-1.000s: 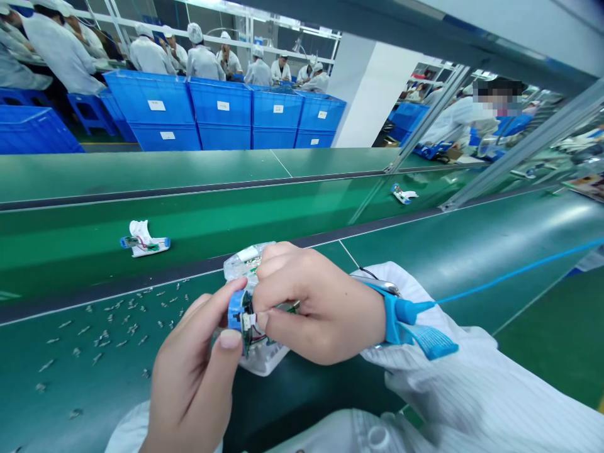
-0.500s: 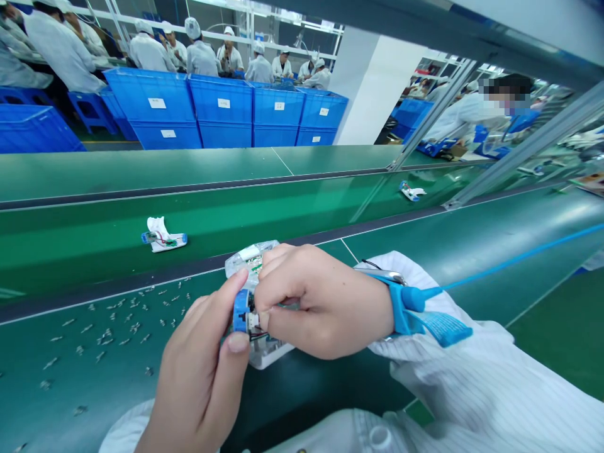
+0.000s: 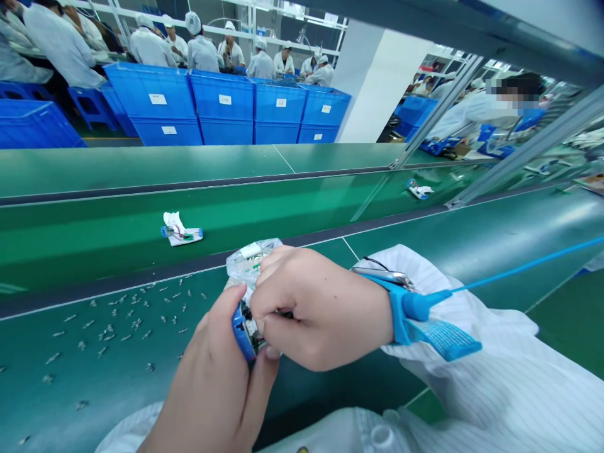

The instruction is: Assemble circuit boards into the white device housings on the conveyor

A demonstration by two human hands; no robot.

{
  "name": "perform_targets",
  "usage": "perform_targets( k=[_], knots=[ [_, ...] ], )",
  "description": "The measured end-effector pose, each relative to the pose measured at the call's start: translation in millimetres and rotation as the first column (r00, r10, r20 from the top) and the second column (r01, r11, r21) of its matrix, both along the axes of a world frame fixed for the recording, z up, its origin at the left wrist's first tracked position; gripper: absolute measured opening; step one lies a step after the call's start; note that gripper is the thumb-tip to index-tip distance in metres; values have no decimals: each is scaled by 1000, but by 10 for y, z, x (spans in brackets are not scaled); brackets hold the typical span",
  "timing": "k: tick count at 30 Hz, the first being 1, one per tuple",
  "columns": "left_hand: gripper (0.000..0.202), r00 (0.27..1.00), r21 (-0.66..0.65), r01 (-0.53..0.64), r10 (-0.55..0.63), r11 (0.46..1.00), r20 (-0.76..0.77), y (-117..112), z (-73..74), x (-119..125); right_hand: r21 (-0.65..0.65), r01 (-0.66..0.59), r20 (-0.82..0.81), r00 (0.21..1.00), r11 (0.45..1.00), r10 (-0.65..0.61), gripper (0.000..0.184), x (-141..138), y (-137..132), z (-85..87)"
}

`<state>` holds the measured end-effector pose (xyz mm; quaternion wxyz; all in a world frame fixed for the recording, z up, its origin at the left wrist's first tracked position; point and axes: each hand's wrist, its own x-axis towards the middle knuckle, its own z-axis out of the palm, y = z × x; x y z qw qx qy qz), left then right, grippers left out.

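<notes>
Both hands meet low in the middle of the view over the green bench. My left hand (image 3: 214, 384) is closed around a small assembly (image 3: 245, 330) with a blue plastic part and a little circuit board. My right hand (image 3: 321, 308) pinches the same assembly from the right, fingers curled tight. A clear plastic housing (image 3: 250, 258) sticks out just above the fingers. A blue wrist strap (image 3: 401, 308) with a blue cord wraps my right wrist over a white sleeve.
Several small metal parts (image 3: 117, 314) lie scattered on the bench to the left. Two similar white-and-blue units (image 3: 182, 231) (image 3: 419, 189) ride the green conveyor belt behind. Blue crates (image 3: 221, 107) and white-coated workers stand beyond; another worker sits at the right.
My left hand has rolled over the assembly, hiding more of it. The units on the belt have drifted to the right. My right hand keeps its pinch.
</notes>
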<state>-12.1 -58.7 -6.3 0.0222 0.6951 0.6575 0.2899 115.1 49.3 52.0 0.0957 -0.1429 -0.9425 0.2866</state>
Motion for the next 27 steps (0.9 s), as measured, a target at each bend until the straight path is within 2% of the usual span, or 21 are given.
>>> perform_targets(
  k=[3, 6, 10, 15, 17, 19, 20, 21, 22, 23, 24, 25, 26, 27],
  knots=[
    [35, 998, 14, -6, 7, 1000, -65, -16, 4, -2, 4, -4, -24, 1000, 1000, 4, 27, -2, -12, -31],
    [37, 998, -33, -21, 19, 999, -58, -62, -61, -18, -22, -28, -54, 998, 999, 27, 26, -6, -9, -76],
    [38, 999, -110, -55, 54, 992, -10, -86, -128, -27, -52, -44, -73, 997, 998, 40, 26, -15, 11, -123],
    [43, 989, -256, -37, 73, 966, 132, -15, -86, 40, -160, -36, -3, 999, 987, 36, 25, -1, 90, -182],
    [51, 982, -287, -56, 104, 956, 155, 17, -65, 69, -194, 8, 27, 1000, 981, -3, 24, 35, 215, -229],
    [58, 978, -285, -91, 140, 954, 156, 39, -57, 72, -184, 157, 44, 987, 970, -152, 24, 109, 440, -288],
    [60, 975, -276, -105, 153, 955, 158, 45, -58, 61, -154, 290, 56, 957, 945, -285, 24, 162, 591, -319],
    [61, 973, -269, -117, 165, 956, 161, 48, -63, 43, -109, 445, 69, 895, 889, -440, 23, 223, 763, -349],
    [61, 972, -269, -121, 169, 956, 162, 49, -72, 19, -39, 618, 69, 785, 785, -615, 23, 290, 950, -380],
    [60, 975, -276, -106, 155, 955, 159, 49, -84, -8, 42, 767, 71, 637, 640, -768, 23, 356, 1143, -412],
    [60, 981, -291, -76, 125, 954, 152, 48, -97, -34, 86, 825, 60, 556, 559, -829, 27, 414, 1333, -449],
    [59, 987, -313, -37, 84, 949, 139, 48, -110, -58, 115, 855, 53, 503, 506, -863, 32, 456, 1511, -493],
    [59, 992, -344, 10, 35, 939, 125, 49, -121, -77, 135, 872, 55, 467, 470, -883, 34, 474, 1669, -548],
    [58, 994, -385, 61, -18, 921, 112, 52, -128, -89, 148, 876, 64, 454, 459, -889, 31, 459, 1800, -616]
  ],
)
